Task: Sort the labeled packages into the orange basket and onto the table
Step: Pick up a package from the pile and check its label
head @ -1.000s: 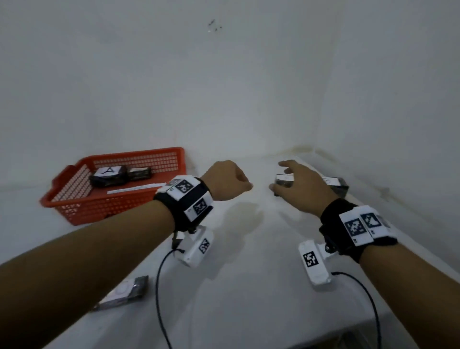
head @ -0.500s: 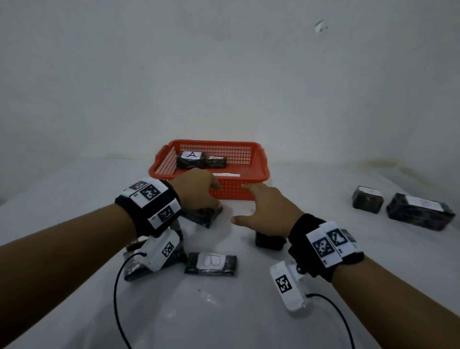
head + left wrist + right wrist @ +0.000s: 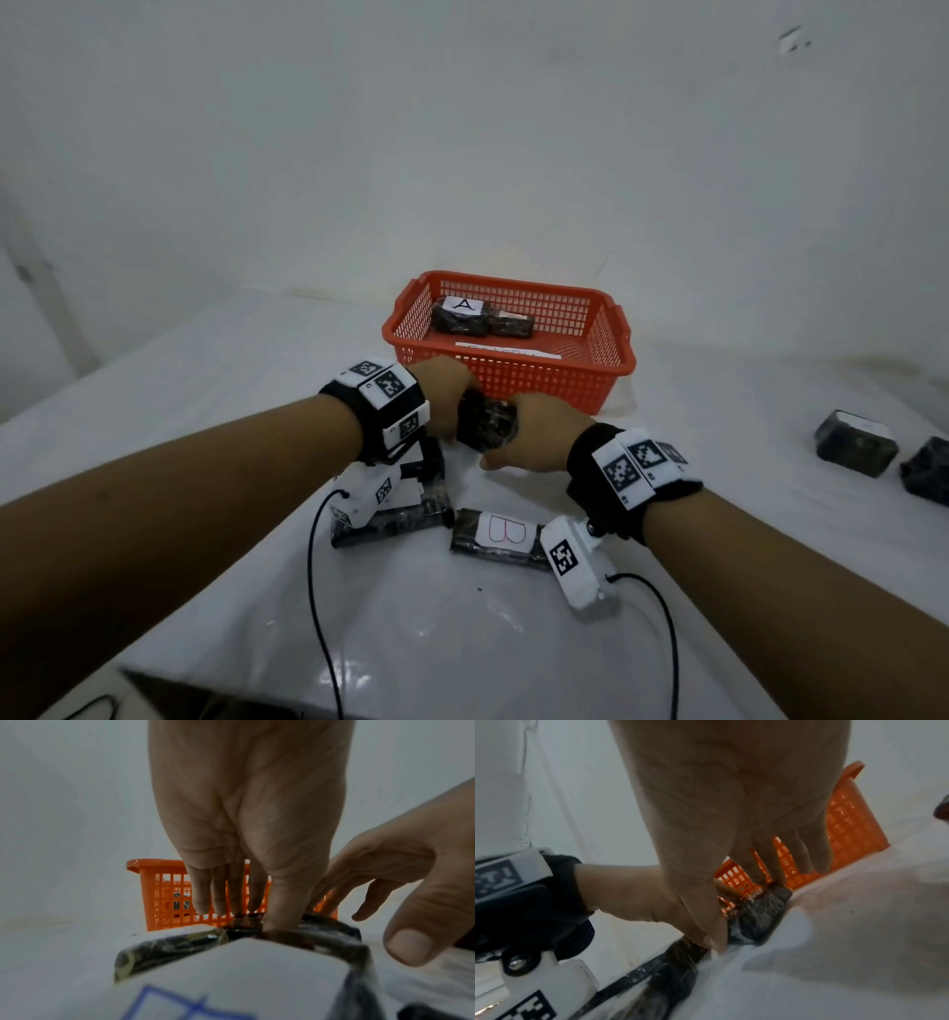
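The orange basket stands at the back of the table and holds a black package labelled A and a second package. Just in front of it, both hands meet on an unlabelled-looking black package. My left hand pinches it between its thumb and fingers. My right hand holds the same package, thumb at the near end and fingers over the far end. A package labelled B lies nearer me.
Another black package lies under my left wrist camera, its white label with blue marks close to the lens. Two more black packages sit at the far right. White walls close the table behind.
The view swung left from the right corner to the basket. My right hand left the packages at the right, and both hands came together on the black package in front of the basket.
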### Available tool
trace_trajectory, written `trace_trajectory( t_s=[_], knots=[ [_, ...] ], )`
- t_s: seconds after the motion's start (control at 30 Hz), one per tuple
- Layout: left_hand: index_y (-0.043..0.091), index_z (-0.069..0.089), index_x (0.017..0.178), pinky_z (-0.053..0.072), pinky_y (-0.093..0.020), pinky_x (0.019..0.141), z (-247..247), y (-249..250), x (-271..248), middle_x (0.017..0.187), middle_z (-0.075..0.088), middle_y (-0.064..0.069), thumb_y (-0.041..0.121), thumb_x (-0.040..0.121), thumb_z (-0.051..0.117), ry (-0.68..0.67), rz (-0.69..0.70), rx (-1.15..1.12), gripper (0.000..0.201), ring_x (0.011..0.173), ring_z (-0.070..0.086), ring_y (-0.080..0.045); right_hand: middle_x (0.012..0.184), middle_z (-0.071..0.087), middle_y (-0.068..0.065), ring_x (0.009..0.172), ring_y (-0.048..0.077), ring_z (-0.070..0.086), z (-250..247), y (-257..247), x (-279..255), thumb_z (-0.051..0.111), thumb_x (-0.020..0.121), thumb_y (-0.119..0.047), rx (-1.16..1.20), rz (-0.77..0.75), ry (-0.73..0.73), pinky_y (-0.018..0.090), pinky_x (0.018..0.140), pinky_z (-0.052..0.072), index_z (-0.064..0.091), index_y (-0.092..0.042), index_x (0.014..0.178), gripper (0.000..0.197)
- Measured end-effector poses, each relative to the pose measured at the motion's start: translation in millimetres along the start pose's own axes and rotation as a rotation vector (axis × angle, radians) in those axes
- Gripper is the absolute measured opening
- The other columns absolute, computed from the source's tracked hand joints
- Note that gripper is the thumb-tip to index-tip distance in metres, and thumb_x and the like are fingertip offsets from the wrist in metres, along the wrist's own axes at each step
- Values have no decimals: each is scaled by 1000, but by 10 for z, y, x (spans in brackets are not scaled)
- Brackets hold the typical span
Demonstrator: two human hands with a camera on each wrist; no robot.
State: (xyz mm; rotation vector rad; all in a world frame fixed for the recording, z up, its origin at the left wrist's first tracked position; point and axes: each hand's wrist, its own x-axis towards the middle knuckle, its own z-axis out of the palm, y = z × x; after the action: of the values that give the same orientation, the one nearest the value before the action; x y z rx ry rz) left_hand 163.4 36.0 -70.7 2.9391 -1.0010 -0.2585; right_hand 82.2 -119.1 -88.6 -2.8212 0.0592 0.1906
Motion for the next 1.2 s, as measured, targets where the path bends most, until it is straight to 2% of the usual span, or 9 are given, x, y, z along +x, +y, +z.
trace_trajectory(
  t_s=[0.17, 0.37, 0.47, 0.53, 0.63, 0.77, 0.9, 1.0, 1.2],
  knots=[
    [20, 73, 117, 58, -39, 95, -36, 48, 39, 113, 73, -2, 23, 76, 88, 5, -3, 35, 44, 102, 69, -25, 112, 74, 7, 101, 25, 70, 17, -35, 88, 90, 77, -39, 20, 23, 41, 40, 91, 60, 67, -11, 120, 57],
    [20, 68, 132, 55, -42, 102, -92, 27, -27, 129, 69, -2, 32, 72, 90, -51, 5, -11, 64, 116, 65, -24, 103, 74, 3, 89, 17, 70, -56, 41, -46, 89, 75, -29, 174, 6, 85, 34, 81, 63, 69, -14, 110, 43],
    [25, 59, 140, 45, -46, 114, -163, -30, -112, 142, 61, 3, 45, 78, 84, -85, 35, -127, 69, 130, 57, -20, 109, 72, -1, 97, 15, 68, -155, 99, -186, 86, 78, -29, 283, -35, 119, 29, 84, 59, 68, -17, 118, 45],
    [25, 59, 136, 44, -45, 114, -233, -58, -179, 139, 62, 5, 44, 83, 81, -107, 64, -264, 61, 128, 58, -19, 114, 70, -3, 103, 16, 67, -245, 143, -259, 84, 81, -31, 355, -55, 156, 29, 88, 56, 67, -18, 122, 47],
    [24, 62, 122, 56, -36, 100, -318, -62, -290, 120, 66, 6, 34, 88, 80, -75, 111, -552, 39, 111, 65, -19, 115, 67, -6, 104, 10, 64, -368, 222, -366, 81, 86, -31, 497, -57, 204, 22, 83, 51, 64, -20, 128, 47],
    [13, 71, 122, 59, -37, 99, -346, 26, -372, 121, 70, -10, 30, 91, 77, -17, 163, -779, 36, 113, 68, -26, 116, 70, -7, 110, 14, 68, -427, 308, -508, 81, 89, -31, 710, -108, 222, 37, 101, 57, 65, -19, 130, 46],
    [11, 69, 127, 60, -32, 97, -338, 152, -420, 123, 71, -8, 28, 93, 75, 49, 193, -941, 38, 112, 71, -20, 117, 73, 6, 108, 20, 73, -429, 344, -596, 80, 90, -28, 863, -139, 272, 34, 94, 62, 70, -14, 122, 37],
    [8, 68, 126, 58, -37, 102, -337, 248, -474, 123, 73, -12, 26, 95, 73, 67, 201, -1102, 36, 113, 73, -22, 116, 73, 13, 106, 24, 74, -460, 390, -645, 78, 91, -21, 927, -139, 337, 29, 91, 62, 72, -9, 117, 29],
    [13, 76, 116, 56, -45, 105, -351, 367, -508, 113, 78, -9, 31, 92, 77, 162, 213, -1069, 30, 108, 74, -25, 124, 70, 18, 114, 31, 71, -504, 460, -682, 73, 95, -17, 981, -154, 280, 35, 93, 62, 70, -5, 121, 29]
  ],
)
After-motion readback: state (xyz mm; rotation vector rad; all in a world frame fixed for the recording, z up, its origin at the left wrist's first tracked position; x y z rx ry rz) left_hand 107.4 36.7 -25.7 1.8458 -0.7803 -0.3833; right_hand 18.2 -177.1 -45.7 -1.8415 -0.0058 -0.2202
